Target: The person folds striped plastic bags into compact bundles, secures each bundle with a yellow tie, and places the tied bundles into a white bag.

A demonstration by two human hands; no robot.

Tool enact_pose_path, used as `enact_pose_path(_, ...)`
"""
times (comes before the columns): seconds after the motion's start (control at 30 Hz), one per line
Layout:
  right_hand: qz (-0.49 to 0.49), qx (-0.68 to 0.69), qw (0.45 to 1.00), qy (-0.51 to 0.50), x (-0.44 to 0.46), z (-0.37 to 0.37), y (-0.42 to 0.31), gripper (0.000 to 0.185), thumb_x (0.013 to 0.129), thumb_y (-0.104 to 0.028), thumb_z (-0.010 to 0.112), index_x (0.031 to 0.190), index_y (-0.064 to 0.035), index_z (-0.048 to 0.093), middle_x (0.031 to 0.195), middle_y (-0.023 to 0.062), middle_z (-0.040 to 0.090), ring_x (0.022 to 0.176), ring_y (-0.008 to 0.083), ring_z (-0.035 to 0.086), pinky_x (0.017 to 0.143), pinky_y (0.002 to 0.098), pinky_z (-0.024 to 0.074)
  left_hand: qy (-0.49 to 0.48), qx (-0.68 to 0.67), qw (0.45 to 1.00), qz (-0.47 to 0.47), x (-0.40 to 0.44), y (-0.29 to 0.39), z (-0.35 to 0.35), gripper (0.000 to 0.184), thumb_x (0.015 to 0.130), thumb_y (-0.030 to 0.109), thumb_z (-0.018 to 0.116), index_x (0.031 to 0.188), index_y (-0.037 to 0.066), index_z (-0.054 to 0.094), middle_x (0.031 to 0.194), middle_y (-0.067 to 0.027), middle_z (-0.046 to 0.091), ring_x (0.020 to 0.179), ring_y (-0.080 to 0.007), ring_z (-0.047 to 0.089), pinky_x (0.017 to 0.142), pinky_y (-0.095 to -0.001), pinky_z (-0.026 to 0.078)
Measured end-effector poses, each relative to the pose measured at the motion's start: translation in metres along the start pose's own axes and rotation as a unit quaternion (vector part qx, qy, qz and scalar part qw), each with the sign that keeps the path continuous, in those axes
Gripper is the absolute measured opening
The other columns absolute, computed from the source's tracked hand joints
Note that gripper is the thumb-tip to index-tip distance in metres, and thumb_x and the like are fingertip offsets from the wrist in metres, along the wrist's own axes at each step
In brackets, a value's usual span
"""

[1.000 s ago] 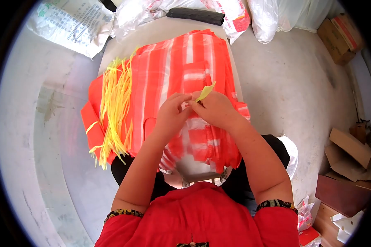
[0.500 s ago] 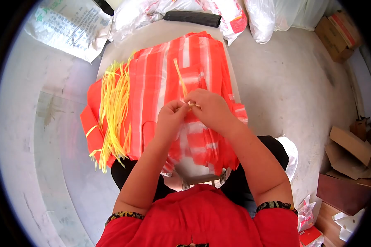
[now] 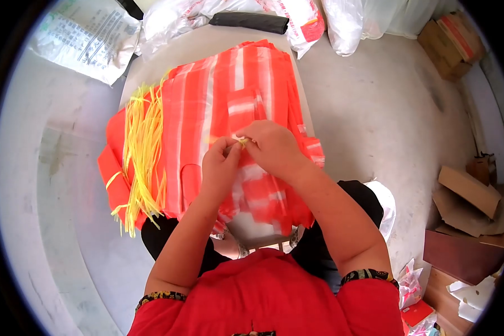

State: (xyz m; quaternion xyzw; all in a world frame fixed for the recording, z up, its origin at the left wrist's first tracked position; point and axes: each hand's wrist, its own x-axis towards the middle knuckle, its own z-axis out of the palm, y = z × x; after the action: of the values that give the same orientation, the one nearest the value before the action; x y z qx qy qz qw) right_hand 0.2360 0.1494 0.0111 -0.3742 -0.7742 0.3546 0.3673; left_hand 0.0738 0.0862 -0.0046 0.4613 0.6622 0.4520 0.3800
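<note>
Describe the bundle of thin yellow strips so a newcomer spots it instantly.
Start at the pale tabletop, where a broad stack of red-and-white striped plastic sheets lies. Across its left part runs the bundle of thin yellow strips. Unlike the flat red plastic beside it, it is bright yellow with many long, loose strands.

Pale grey floor [image 3: 369, 106] in bright light

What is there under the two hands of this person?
Around the left hand and right hand, a red-and-white striped stack shows below them. A bit of yellow strip shows between the hands. What lies directly beneath them is covered.
</note>
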Motion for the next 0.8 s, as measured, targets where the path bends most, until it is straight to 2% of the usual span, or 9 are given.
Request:
enact_pose_path(0.13, 0.133, 0.143, 0.975, -0.106, 0.007, -0.018, -0.01, 0.018, 0.09, -0.006, 0.062, 0.102, -0.0023, 0.074, 0.098, 0.0139, 0.071, 0.099, 0.0334, 0.065, 0.086, 0.0451, 0.0546, -0.001, -0.053, 0.997, -0.047, 0.006, 0.002, 0.002, 0.017, 0.103, 0.018, 0.066, 0.105, 0.001, 0.069, 0.084, 0.0005, 0.065, 0.076, -0.0069, 0.056, 0.068, -0.0244, 0.046)
enact_pose_path(0.23, 0.046, 0.097, 0.986, -0.13, 0.006, -0.018, 0.0, 0.017, 0.09, -0.004, 0.06, 0.101, -0.0033, 0.073, 0.097, 0.0142, 0.071, 0.099, 0.034, 0.065, 0.084, 0.0461, 0.055, -0.046, -0.124, 0.987, -0.095, 0.009, 0.007, -0.004, 0.016, 0.103, 0.017, 0.066, 0.102, 0.001, 0.069, 0.082, 0.0002, 0.063, 0.071, -0.0065, 0.054, 0.063, -0.0238, 0.043)
enact_pose_path(0.37, -0.059, -0.016, 0.997, -0.056, 0.001, -0.005, 0.009, 0.014, 0.091, -0.003, 0.06, 0.097, -0.0044, 0.073, 0.1, 0.0131, 0.07, 0.098, 0.0341, 0.065, 0.085, 0.0452, 0.0543, -0.073, -0.16, 0.978, -0.114, 0.01, 0.013, -0.008, 0.017, 0.103, 0.018, 0.066, 0.098, 0.002, 0.068, 0.078, 0.0006, 0.06, 0.065, -0.0062, 0.05, 0.057, -0.0232, 0.038)
enact_pose_path(0.47, -0.042, -0.043, 0.997, -0.052, -0.001, -0.005, 0.007, 0.01, 0.091, -0.004, 0.063, 0.095, -0.0044, 0.073, 0.104, 0.0109, 0.068, 0.099, 0.033, 0.065, 0.088, 0.0437, 0.0535, -0.083, -0.09, 0.987, -0.102, 0.013, 0.009, -0.012, 0.018, 0.103, 0.019, 0.067, 0.099, 0.002, 0.067, 0.076, 0.0022, 0.058, 0.065, -0.0057, 0.05, 0.057, -0.0237, 0.039)
enact_pose_path(0.57, -0.042, 0.013, 0.997, -0.056, -0.004, -0.011, 0.009, 0.006, 0.09, -0.006, 0.069, 0.095, -0.0038, 0.072, 0.11, 0.0085, 0.065, 0.106, 0.0309, 0.063, 0.089, 0.0406, 0.0531, -0.062, 0.006, 0.996, -0.056, 0.017, 0.002, -0.014, 0.014, 0.102, 0.014, 0.065, 0.1, 0.0, 0.066, 0.077, -0.0034, 0.062, 0.067, -0.0148, 0.059, 0.059, -0.0326, 0.046)
enact_pose_path(0.6, -0.067, 0.006, 0.996, -0.057, -0.006, -0.016, 0.014, 0.005, 0.09, -0.006, 0.07, 0.094, -0.0036, 0.072, 0.113, 0.0084, 0.065, 0.108, 0.031, 0.062, 0.09, 0.0401, 0.0529, -0.029, 0.146, 0.988, 0.031, 0.019, 0.003, -0.013, 0.013, 0.101, 0.012, 0.063, 0.101, 0.0, 0.066, 0.077, -0.0058, 0.063, 0.069, -0.0195, 0.061, 0.061, -0.0361, 0.048)
enact_pose_path(0.67, -0.105, -0.022, 0.992, -0.06, -0.01, -0.024, 0.026, 0.007, 0.09, -0.008, 0.071, 0.096, -0.0031, 0.072, 0.118, 0.009, 0.063, 0.113, 0.0313, 0.061, 0.093, 0.0395, 0.0526, 0.041, 0.411, 0.889, 0.195, 0.021, 0.005, -0.014, 0.012, 0.099, 0.009, 0.06, 0.103, -0.001, 0.066, 0.077, -0.0108, 0.065, 0.074, -0.0288, 0.066, 0.066, -0.0432, 0.051)
enact_pose_path(0.77, -0.113, -0.036, 0.991, -0.057, -0.013, -0.027, 0.03, 0.016, 0.092, -0.01, 0.071, 0.106, -0.0026, 0.071, 0.126, 0.0114, 0.06, 0.119, 0.0325, 0.059, 0.097, 0.0402, 0.0524, 0.018, 0.44, 0.885, 0.151, 0.023, 0.004, -0.009, 0.02, 0.096, 0.008, 0.06, 0.113, -0.001, 0.065, 0.09, -0.0184, 0.067, 0.084, -0.039, 0.066, 0.074, -0.0486, 0.052)
enact_pose_path(0.8, -0.091, -0.015, 0.995, -0.046, -0.016, -0.029, 0.027, 0.021, 0.093, -0.011, 0.07, 0.112, -0.0028, 0.069, 0.129, 0.0125, 0.059, 0.12, 0.0331, 0.06, 0.098, 0.0409, 0.0521, 0.051, 0.385, 0.909, 0.15, 0.021, 0.006, -0.008, 0.023, 0.095, 0.009, 0.062, 0.116, 0.0, 0.065, 0.093, -0.0187, 0.066, 0.085, -0.0374, 0.067, 0.075, -0.0471, 0.053)
